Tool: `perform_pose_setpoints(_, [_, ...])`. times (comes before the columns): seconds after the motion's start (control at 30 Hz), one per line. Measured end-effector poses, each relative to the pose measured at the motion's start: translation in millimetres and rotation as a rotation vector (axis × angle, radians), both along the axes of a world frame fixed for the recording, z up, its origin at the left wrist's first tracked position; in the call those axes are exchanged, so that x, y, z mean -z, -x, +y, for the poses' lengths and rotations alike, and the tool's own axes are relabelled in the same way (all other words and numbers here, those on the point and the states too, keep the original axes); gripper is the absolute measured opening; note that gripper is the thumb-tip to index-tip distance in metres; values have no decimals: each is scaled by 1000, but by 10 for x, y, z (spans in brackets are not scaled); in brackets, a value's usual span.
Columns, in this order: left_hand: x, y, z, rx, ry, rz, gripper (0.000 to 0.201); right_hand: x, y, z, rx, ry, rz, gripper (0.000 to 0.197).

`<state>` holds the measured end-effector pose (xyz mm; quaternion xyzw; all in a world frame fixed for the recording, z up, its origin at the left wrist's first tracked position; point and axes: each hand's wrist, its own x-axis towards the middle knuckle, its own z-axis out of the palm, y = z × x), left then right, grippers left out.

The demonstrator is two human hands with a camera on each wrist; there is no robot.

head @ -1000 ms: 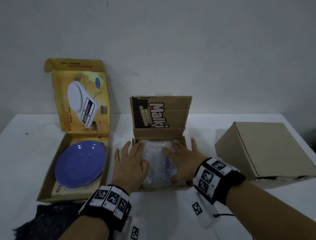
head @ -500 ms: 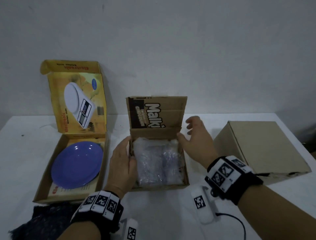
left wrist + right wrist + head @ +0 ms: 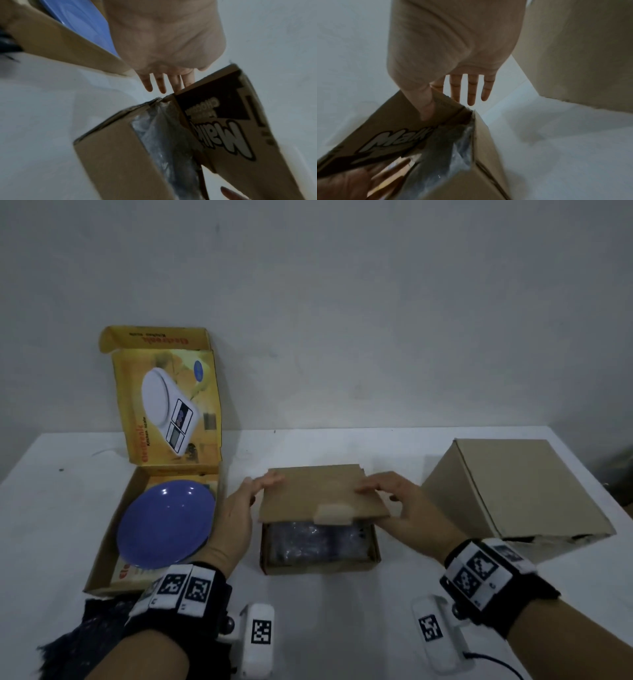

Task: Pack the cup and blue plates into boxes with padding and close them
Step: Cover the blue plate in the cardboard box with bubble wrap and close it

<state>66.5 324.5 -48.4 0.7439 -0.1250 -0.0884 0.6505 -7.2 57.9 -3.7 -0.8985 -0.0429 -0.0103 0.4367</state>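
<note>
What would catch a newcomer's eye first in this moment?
Centre of the table, both hands meet on the lid of the small cardboard box, tilted partway over bubble wrap: the left hand lays straight fingers on it, the right hand pinches its edge. To the left, a blue plate lies uncovered in an open yellow box; a closed plain box sits right.

You face 1 plain, pale grey wall point(image 3: 342, 302) with a few faint marks. A white table point(image 3: 308, 446) stands against it and fills the near half of your head view, its far right corner in sight. The light is dim and even; shadows on the tabletop are soft.
</note>
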Motion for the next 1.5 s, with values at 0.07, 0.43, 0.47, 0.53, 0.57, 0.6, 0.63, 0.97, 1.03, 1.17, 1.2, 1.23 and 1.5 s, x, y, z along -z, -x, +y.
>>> perform_pose_setpoints(0.07, [50, 45, 22, 36, -36, 42, 50, 84, 105, -44, -85, 213, -25, 50])
perform_pose_setpoints(0.43, [154, 355, 8, 151, -400, -153, 43, 229, 397, 196, -116, 714, 3, 59])
perform_pose_setpoints(0.47, [172, 373, 1, 152, -413, -157, 45, 217, 419, 242, -111, 689, -43, 53])
perform_pose_setpoints(0.53, [197, 395, -16, 148, -429, -166, 47, 215, 464, 359, -122, 618, -112, 49])
perform_pose_setpoints(0.57, [204, 402, -20, 150, -434, -167, 48, 237, 485, 419, -129, 591, -116, 50])
perform_pose_setpoints(0.6, [212, 405, -24, 156, -438, -165, 48, 262, 503, 469, -135, 567, -90, 51])
perform_pose_setpoints(0.63, [219, 406, -26, 163, -439, -161, 49, 286, 510, 508, -131, 553, -72, 52])
perform_pose_setpoints(0.97, [196, 445, -43, 134, -470, -166, 47, 350, 544, 763, -39, 359, -63, 27])
perform_pose_setpoints(1.03, [182, 473, -82, 95, -488, -149, 49, 393, 573, 773, -46, 357, -75, 27])
perform_pose_setpoints(1.17, [218, 504, -137, 57, -518, -117, 55, 538, 620, 778, -109, 477, -234, 15])
perform_pose_setpoints(1.2, [233, 506, -137, 63, -529, -120, 57, 572, 626, 779, -121, 526, -290, 14])
perform_pose_setpoints(1.23, [244, 505, -135, 68, -539, -124, 58, 598, 631, 782, -134, 571, -336, 15])
perform_pose_setpoints(1.5, [292, 484, -131, 73, -523, -132, 59, 565, 618, 778, -197, 774, -330, 22])
